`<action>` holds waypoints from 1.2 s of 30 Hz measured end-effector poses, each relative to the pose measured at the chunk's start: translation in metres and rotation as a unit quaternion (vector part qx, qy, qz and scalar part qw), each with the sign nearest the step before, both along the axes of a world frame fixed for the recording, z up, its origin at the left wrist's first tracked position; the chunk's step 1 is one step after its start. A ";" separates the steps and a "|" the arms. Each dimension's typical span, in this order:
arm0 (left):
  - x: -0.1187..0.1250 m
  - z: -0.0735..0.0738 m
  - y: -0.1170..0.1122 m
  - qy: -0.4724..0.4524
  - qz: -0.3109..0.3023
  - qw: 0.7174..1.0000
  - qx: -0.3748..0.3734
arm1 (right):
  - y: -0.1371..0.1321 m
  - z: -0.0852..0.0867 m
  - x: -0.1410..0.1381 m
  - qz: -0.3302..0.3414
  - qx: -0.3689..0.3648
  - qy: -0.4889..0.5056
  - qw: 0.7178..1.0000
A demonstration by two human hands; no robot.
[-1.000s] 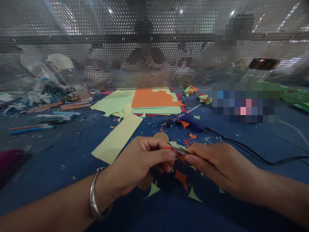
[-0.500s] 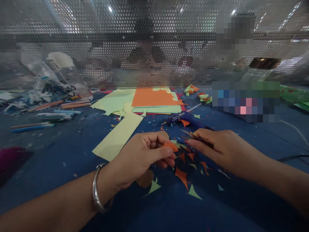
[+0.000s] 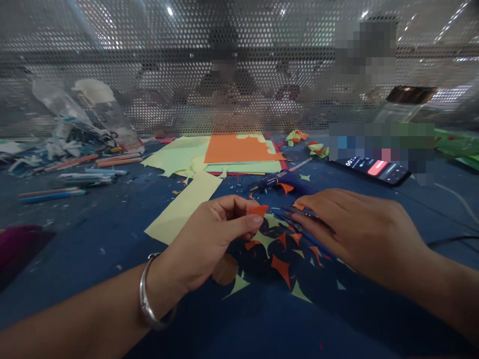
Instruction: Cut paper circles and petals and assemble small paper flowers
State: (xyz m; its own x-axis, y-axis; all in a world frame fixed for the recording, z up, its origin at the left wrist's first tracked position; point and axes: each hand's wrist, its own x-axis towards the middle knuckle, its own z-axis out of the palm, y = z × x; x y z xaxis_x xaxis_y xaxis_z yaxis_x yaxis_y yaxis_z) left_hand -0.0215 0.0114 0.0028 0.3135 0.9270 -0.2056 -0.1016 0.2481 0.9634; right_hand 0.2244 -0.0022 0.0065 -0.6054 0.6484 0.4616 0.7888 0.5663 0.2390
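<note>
Pinched between the thumb and fingers of my left hand (image 3: 220,227) is a small orange paper piece (image 3: 259,210). My right hand (image 3: 368,232) is low over the table, its fingers closed around a slim, dark pointed tool (image 3: 299,213) whose tip points left; most of it is hidden, so its exact kind is unclear. A blue pen-like stick (image 3: 318,243) lies just under those fingers. Curved orange scraps (image 3: 281,270) and pale green scraps (image 3: 239,286) are scattered between and below the hands. Beside my left hand lies a brown round disc (image 3: 225,269).
A pale yellow paper strip (image 3: 183,207) lies left of centre, before stacked coloured sheets (image 3: 239,149). A blue glue gun (image 3: 275,180) rests beyond my hands. Further off are a phone (image 3: 374,167), bottles (image 3: 112,114), pens (image 3: 52,196) and a perforated metal screen (image 3: 168,75).
My left hand has drawn slightly left and up with the orange piece, uncovering more green scraps. The right hand has turned palm-down and shifted right. The phone's lit screen now shows.
</note>
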 end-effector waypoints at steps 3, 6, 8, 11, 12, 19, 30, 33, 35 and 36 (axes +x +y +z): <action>0.003 0.001 -0.002 -0.054 -0.026 0.996 -0.058 | -0.009 0.002 -0.006 0.107 0.011 0.010 0.994; 0.007 0.003 -0.005 -0.082 -0.060 0.990 -0.094 | -0.013 0.005 -0.014 0.187 0.025 0.004 0.982; 0.007 0.003 -0.006 -0.090 -0.075 0.987 -0.110 | -0.014 0.007 -0.017 0.214 0.025 0.010 0.976; 0.007 0.003 -0.006 -0.084 -0.082 0.985 -0.123 | -0.013 0.005 -0.018 0.225 0.018 0.021 0.974; 0.006 0.003 -0.005 -0.080 -0.082 0.986 -0.124 | -0.014 0.004 -0.018 0.225 0.016 0.024 0.974; 0.007 0.003 -0.007 -0.055 -0.097 0.986 -0.121 | -0.017 -0.005 -0.016 0.250 0.015 0.060 0.966; 0.010 0.000 -0.009 -0.035 -0.099 0.991 -0.077 | -0.015 -0.002 -0.020 0.272 -0.003 0.080 0.959; 0.009 0.000 -0.009 -0.031 -0.119 0.988 -0.093 | -0.014 -0.002 -0.019 0.269 -0.014 0.080 0.960; 0.009 -0.001 -0.010 -0.028 -0.127 0.987 -0.097 | -0.013 -0.003 -0.018 0.278 -0.007 0.087 0.957; 0.010 -0.001 -0.010 -0.027 -0.124 0.987 -0.094 | -0.013 -0.003 -0.017 0.281 -0.005 0.089 0.956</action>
